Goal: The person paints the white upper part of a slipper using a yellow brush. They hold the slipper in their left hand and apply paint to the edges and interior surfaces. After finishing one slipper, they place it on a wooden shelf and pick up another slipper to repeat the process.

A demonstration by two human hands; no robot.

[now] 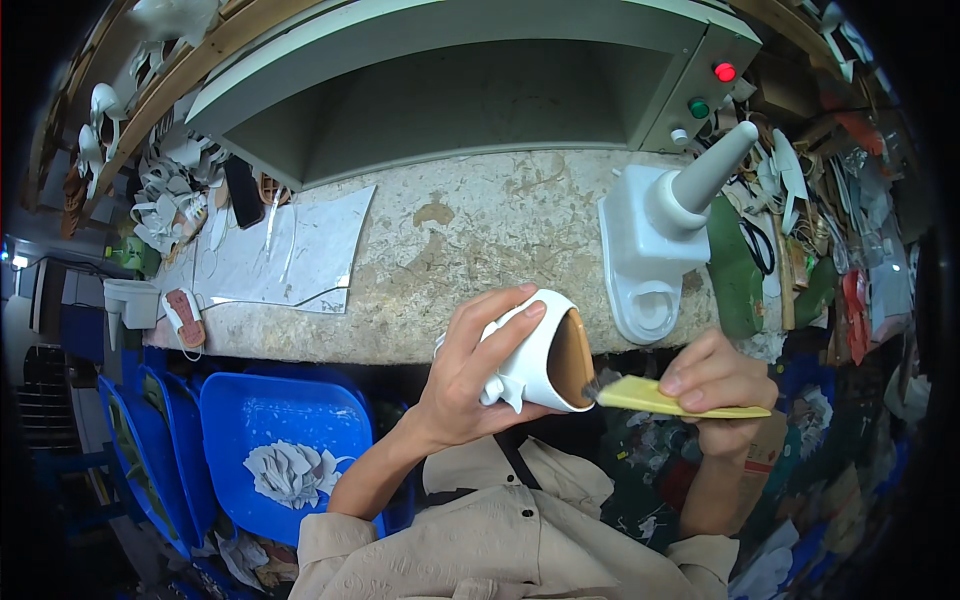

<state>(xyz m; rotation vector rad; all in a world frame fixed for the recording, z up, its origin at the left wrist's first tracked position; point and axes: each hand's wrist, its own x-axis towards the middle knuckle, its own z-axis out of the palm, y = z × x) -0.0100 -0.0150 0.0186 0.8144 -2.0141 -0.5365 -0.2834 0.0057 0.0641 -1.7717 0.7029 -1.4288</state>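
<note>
My left hand (480, 365) is wrapped round a white shoe upper (538, 352) and holds it in front of the bench's near edge. The upper's opening faces right and shows a tan lining (573, 362). White strips or a bow stick out on its lower side, beside my fingers. In my right hand (722, 385) is a brush (650, 397) with a flat yellow handle. Its dark bristles are at the lower rim of the opening, though I cannot tell whether they touch it.
A white pot with a tall grey cone (650, 250) stands on the worn bench (450, 260), right of centre. Behind is a grey metal box with an open front (460, 110). Paper sheets (290, 245) and a phone (243, 192) lie left. Below stands a blue chair (285, 410) with white pieces on it.
</note>
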